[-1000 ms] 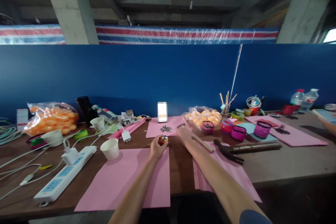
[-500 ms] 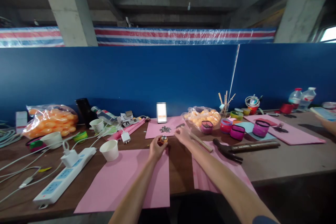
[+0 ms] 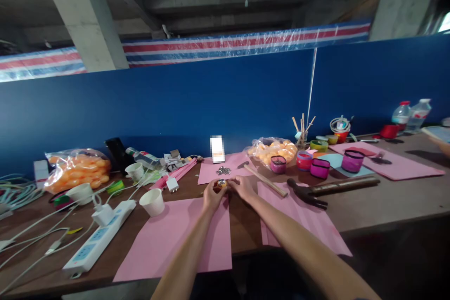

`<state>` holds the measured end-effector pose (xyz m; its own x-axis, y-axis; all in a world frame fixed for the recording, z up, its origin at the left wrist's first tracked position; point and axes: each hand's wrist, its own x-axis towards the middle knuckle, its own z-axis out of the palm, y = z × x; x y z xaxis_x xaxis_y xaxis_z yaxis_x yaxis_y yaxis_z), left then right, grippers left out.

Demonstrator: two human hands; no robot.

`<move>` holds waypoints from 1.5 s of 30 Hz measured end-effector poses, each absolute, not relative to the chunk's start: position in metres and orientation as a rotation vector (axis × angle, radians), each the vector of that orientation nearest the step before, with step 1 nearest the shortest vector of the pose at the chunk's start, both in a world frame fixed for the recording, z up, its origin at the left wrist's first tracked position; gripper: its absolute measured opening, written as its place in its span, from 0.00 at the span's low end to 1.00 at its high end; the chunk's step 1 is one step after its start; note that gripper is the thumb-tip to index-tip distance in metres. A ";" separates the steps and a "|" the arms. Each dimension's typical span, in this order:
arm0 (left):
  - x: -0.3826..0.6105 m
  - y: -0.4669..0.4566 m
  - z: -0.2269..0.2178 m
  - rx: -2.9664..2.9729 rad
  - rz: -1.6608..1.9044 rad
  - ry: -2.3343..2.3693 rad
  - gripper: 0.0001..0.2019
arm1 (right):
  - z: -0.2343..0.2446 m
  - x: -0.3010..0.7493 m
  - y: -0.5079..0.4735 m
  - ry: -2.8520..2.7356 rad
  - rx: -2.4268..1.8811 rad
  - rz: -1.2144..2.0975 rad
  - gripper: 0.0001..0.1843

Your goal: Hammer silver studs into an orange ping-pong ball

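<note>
My left hand (image 3: 212, 195) is closed round a small orange ball studded with shiny metal pieces (image 3: 221, 183), held just above the brown table (image 3: 386, 197). My right hand (image 3: 242, 187) has come in beside it, fingers pinched against the ball's right side. A little heap of small metal pieces (image 3: 222, 170) lies on a pink sheet (image 3: 211, 176) just beyond the hands. A small wooden-handled hammer (image 3: 262, 179) lies to the right of my right hand.
A large claw hammer (image 3: 330, 188), coloured tape rolls (image 3: 319, 168) and a bag of orange balls (image 3: 272, 150) are at the right. At left are paper cups (image 3: 152, 201), a white power strip (image 3: 100, 236) with cables, and another bag of balls (image 3: 79, 168). A blue partition (image 3: 176, 108) backs the table.
My right hand has drawn back from the small hammer's area and moved left to meet the ball in my left hand. The camera has tilted and shifted slightly.
</note>
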<state>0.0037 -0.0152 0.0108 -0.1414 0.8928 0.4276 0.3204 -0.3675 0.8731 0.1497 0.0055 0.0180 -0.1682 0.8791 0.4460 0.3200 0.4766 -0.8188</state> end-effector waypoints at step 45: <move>0.006 -0.017 0.014 1.617 1.493 1.399 0.19 | 0.017 0.149 0.002 -1.738 -0.912 0.731 0.07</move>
